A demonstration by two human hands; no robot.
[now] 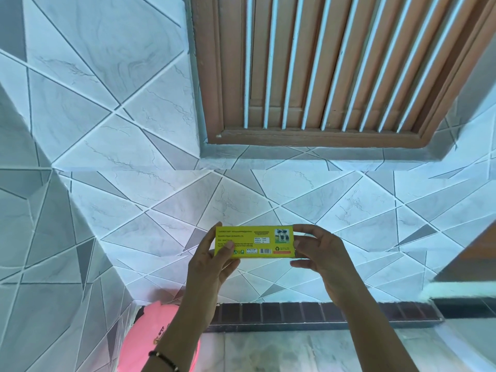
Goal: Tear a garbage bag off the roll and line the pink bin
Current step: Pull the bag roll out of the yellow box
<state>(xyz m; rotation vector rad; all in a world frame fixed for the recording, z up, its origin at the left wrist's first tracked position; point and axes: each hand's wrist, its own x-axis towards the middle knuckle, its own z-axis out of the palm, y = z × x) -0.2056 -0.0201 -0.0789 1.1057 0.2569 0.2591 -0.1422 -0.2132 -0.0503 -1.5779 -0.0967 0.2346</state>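
A yellow garbage bag box [255, 241] with printed text and a barcode is held level in front of the tiled wall. My left hand [212, 267] grips its left end, thumb on the printed face. My right hand [319, 253] holds its right end with fingertips above and below. No roll or loose bag shows outside the box. The pink bin [137, 342] stands on the floor at the lower left, in the corner, partly hidden behind my left forearm.
A tiled wall [134, 210] with grey and white triangles fills most of the view. A brown wooden window frame with white bars [322, 76] is above. A dark brick skirting [295, 312] runs along the marble floor [295, 350]. A brown edge [477, 253] juts in at right.
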